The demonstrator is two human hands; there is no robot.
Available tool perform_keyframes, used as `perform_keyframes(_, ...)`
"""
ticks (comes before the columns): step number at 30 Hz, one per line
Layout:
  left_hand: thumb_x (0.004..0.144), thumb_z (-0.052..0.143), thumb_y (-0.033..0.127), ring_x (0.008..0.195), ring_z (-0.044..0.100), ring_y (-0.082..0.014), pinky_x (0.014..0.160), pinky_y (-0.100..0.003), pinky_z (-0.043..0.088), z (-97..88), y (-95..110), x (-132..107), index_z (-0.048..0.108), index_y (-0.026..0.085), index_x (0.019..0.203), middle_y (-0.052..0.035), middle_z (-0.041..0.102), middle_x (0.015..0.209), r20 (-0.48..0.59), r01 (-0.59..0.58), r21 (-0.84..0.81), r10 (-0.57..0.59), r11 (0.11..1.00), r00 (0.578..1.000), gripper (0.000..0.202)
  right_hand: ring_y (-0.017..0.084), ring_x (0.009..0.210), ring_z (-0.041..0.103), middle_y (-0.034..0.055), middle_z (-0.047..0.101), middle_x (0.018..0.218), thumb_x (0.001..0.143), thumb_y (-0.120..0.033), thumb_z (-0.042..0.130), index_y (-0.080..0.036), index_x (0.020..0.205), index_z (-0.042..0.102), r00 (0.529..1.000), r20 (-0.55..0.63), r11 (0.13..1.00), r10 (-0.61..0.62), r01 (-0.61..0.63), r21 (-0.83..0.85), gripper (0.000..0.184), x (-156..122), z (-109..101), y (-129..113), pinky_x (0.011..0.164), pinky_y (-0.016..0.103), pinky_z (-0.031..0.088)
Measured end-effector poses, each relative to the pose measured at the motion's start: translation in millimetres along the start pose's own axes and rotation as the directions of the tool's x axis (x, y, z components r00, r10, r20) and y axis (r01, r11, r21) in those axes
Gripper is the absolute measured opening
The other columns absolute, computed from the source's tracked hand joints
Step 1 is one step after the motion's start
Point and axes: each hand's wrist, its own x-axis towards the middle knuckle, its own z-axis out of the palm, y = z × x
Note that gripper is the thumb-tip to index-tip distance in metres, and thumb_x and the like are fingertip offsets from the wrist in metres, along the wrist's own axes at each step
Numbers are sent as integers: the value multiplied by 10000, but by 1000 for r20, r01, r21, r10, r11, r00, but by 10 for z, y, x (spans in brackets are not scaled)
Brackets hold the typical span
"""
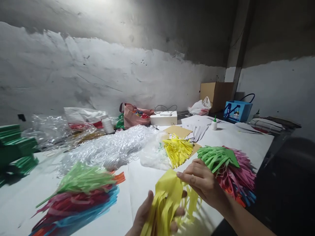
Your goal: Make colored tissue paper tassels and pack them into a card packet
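Observation:
A yellow fringed paper piece (166, 200) is held low in the middle of the view, above the white table (137, 183). My left hand (147, 218) wraps round its lower part from below, thumb up beside it. My right hand (203, 182) pinches the sheet's upper right edge with its fingertips. Just beyond my right hand lies a pile of fringed paper with green on top (216, 157) and pink, red and blue under it (240, 178). Another yellow fringed piece (177, 150) rests on brown card farther back.
At left lies a stack of green, red and blue fringed paper (78, 193). Crumpled clear plastic (110, 147) fills the middle. Green stacks (14, 150) stand far left. A glue bottle (214, 124), a white box (163, 118), a blue bag (237, 110) and a cardboard box (216, 93) stand at the back.

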Motion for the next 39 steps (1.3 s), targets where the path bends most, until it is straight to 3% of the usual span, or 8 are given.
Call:
perform_keyframes(8, 712, 832, 349, 304, 415, -33, 315, -141, 265, 42, 119, -235, 647, 130, 740, 16, 587, 491, -267, 59, 250, 11, 966, 964, 288, 200, 855, 745, 74, 775, 929, 1029, -127, 458, -176, 1272, 641, 998, 56, 999, 17, -14, -53, 308, -133, 11, 303, 769, 351, 597)
perform_keyframes(15, 749, 827, 382, 403, 399, -34, 380, -137, 273, 150, 651, -546, 604, 180, 931, 54, 562, 598, -417, -50, 450, 260, 891, 871, 352, 283, 1284, 588, 152, 715, 1237, 1007, -61, 429, -67, 1217, 670, 941, 267, 879, -207, 298, -373, 320, 192, -408, -119, 1061, 504, 512)
perform_keyframes(24, 729, 795, 518, 414, 432, -94, 391, -168, 279, -533, 244, -1387, 631, 222, 1112, 73, 552, 562, -735, 310, 561, 289, 767, 613, 512, 236, 1139, 678, 114, 753, 1148, 993, -81, 396, -84, 1153, 690, 905, 419, 961, -80, 181, -208, 334, -955, 947, -344, 1021, 427, 560)
perform_keyframes(27, 742, 771, 512, 564, 624, -198, 482, -244, 466, -741, 115, -1652, 691, 233, 1018, 9, 669, 659, -705, 418, 704, 495, 575, 507, 400, 231, 1072, 707, 115, 770, 1074, 962, -37, 396, -78, 1104, 694, 933, 358, 982, -30, 95, -165, 333, -1182, 1184, -428, 999, 417, 569)
perform_keyframes(29, 750, 765, 478, 780, 698, -279, 680, -339, 565, -761, 73, -1752, 713, 250, 987, -47, 743, 839, -542, 487, 817, 697, 308, 469, 332, 233, 1032, 721, 128, 776, 1030, 932, -10, 402, -68, 1066, 698, 946, 323, 986, -16, 70, -154, 330, -1203, 1225, -484, 990, 415, 571)
perform_keyframes(32, 830, 704, 380, 1053, 665, -312, 909, -399, 543, -628, -74, -1679, 681, 269, 1160, -102, 721, 1150, -118, 475, 857, 820, -202, 561, 348, 236, 978, 737, 136, 780, 976, 905, 9, 383, -64, 1007, 706, 954, 299, 988, -3, 50, -149, 346, -1157, 1216, -540, 978, 413, 575)
perform_keyframes(35, 922, 615, 300, 1097, 648, -269, 955, -361, 518, -417, -340, -1347, 649, 246, 1211, -93, 722, 1173, 236, 235, 796, 643, -558, 728, 296, 229, 937, 743, 136, 781, 929, 906, 9, 362, -64, 978, 709, 956, 292, 989, 4, 39, -143, 362, -1120, 1206, -577, 999, 415, 562)
perform_keyframes(39, 950, 489, 132, 900, 687, -238, 799, -332, 566, -272, -568, -910, 643, 180, 1104, -98, 759, 1003, 221, 116, 806, 478, -580, 850, 223, 215, 903, 741, 123, 779, 881, 941, -18, 366, -85, 942, 708, 959, 279, 992, 44, -8, -129, 348, -1118, 1201, -618, 1008, 400, 547)
